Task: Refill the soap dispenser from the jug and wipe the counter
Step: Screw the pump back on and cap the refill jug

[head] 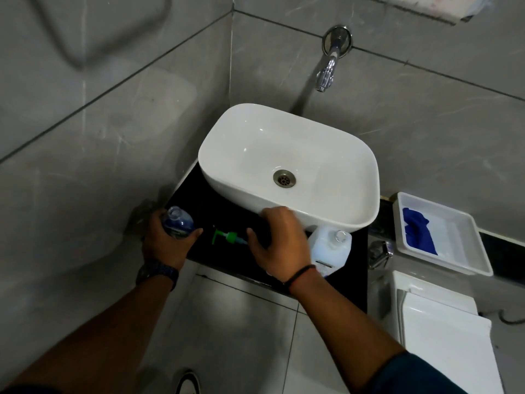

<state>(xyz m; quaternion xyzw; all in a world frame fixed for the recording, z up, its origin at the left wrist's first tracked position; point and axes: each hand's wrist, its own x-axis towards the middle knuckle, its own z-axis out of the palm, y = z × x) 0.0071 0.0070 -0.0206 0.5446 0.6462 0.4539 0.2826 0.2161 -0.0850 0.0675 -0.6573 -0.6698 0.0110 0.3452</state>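
Note:
My left hand (167,241) grips the clear soap dispenser bottle (178,221), which holds blue liquid and has an uncapped neck, at the left end of the black counter (356,275). The green pump head (228,237) lies on its side on the counter between my hands. Just right of the pump, my right hand (277,243) hovers with fingers apart and nothing in it. The translucent white jug (329,248) stands at the counter's right end, partly under the basin, its mouth uncapped. A blue cloth (417,226) lies in a white tray (466,257).
A white basin (341,155) fills most of the counter, with a chrome wall tap (326,72) above it. A white toilet cistern (443,331) stands to the right below the tray. Grey tiled walls close in at the left and behind.

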